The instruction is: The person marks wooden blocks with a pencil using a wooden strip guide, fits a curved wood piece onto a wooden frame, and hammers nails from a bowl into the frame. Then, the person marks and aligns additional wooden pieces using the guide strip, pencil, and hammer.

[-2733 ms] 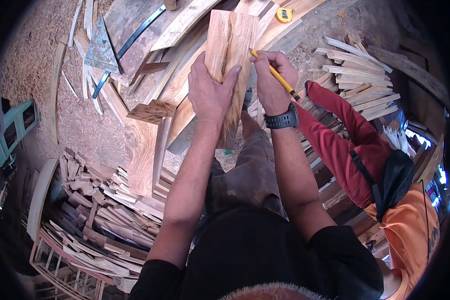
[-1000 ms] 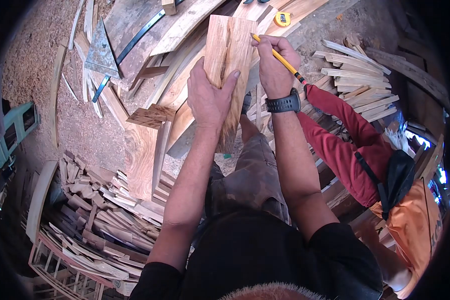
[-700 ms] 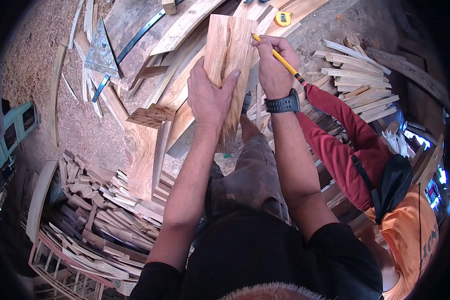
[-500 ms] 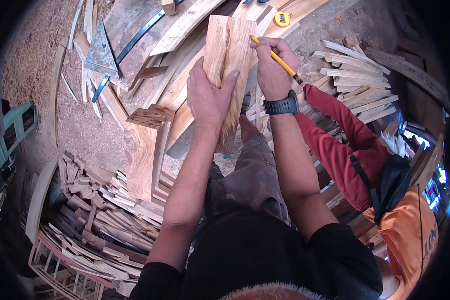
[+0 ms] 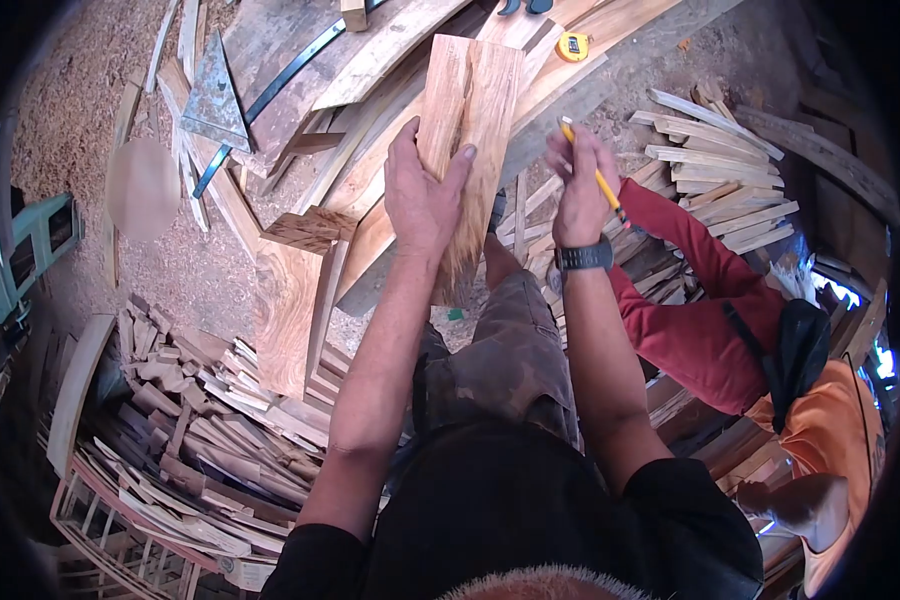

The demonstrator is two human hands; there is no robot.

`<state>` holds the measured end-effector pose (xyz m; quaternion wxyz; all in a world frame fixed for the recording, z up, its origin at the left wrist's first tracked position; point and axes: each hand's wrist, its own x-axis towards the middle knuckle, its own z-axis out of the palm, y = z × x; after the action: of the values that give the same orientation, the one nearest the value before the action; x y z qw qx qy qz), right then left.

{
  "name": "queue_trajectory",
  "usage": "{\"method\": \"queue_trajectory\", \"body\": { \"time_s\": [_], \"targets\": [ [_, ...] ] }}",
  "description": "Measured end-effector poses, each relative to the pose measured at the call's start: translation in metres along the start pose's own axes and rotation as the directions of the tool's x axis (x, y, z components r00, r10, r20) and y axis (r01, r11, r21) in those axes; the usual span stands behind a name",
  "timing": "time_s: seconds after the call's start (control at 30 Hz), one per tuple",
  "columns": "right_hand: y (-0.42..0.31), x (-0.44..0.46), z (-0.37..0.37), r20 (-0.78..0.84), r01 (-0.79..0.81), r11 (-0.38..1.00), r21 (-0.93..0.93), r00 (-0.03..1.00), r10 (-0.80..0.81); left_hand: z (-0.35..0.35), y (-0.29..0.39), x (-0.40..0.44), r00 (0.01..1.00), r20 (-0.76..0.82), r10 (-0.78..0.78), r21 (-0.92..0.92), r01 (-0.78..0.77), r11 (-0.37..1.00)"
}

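Note:
My left hand (image 5: 427, 195) is closed around a wooden board (image 5: 490, 110), thumb on its face and fingers at its left edge. The board has a dark crack running along its grain and a rough lower end. Off to the right of it, my right hand (image 5: 582, 180) grips a yellow pencil (image 5: 607, 188), apart from the board. That hand is slightly blurred, and a dark watch (image 5: 584, 256) is on its wrist. A yellow tape measure (image 5: 573, 46) lies on the planks beyond the board.
A triangular metal plate (image 5: 215, 105) and a long metal strip (image 5: 275, 88) lie at upper left. Split wood sticks (image 5: 725, 175) are piled at right, offcuts (image 5: 195, 430) at lower left. Another person in red trousers (image 5: 695, 330) is close on my right.
My right hand has drawn the pencil away from the board's right edge, moving right and toward me. The left hand still holds the board, which appears slightly further right.

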<state>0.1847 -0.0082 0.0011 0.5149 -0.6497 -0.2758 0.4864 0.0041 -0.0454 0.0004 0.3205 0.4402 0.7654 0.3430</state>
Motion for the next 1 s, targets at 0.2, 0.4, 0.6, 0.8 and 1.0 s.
{"method": "queue_trajectory", "body": {
  "time_s": [0.2, 0.4, 0.6, 0.8, 1.0],
  "targets": [
    [0.057, -0.04, -0.088, 0.06, -0.427, 0.9, -0.088, 0.9, 0.432, -0.076, 0.061, -0.028, 0.943, 0.306, -0.131, -0.11, 0.172, 0.979],
    [0.089, -0.055, -0.128, 0.111, -0.58, 0.795, -0.181, 0.791, 0.602, -0.233, 0.087, -0.041, 0.748, 0.663, 0.027, -0.595, 0.505, 0.625],
    [0.05, -0.055, -0.093, -0.042, -0.282, 0.945, -0.164, 0.959, 0.279, -0.339, -0.026, -0.035, 0.921, 0.177, -0.347, -0.414, 0.389, 0.823],
    [0.026, -0.052, -0.04, 0.099, 0.058, 0.953, -0.297, 0.995, -0.029, -0.33, -0.126, 0.04, 0.957, -0.216, -0.195, -0.176, 0.158, 0.972],
    [0.01, -0.07, 0.01, 0.121, 0.205, 0.898, -0.389, 0.978, -0.171, -0.294, -0.157, 0.135, 0.957, -0.273, -0.097, 0.014, 0.105, 0.994]
  ]
}}
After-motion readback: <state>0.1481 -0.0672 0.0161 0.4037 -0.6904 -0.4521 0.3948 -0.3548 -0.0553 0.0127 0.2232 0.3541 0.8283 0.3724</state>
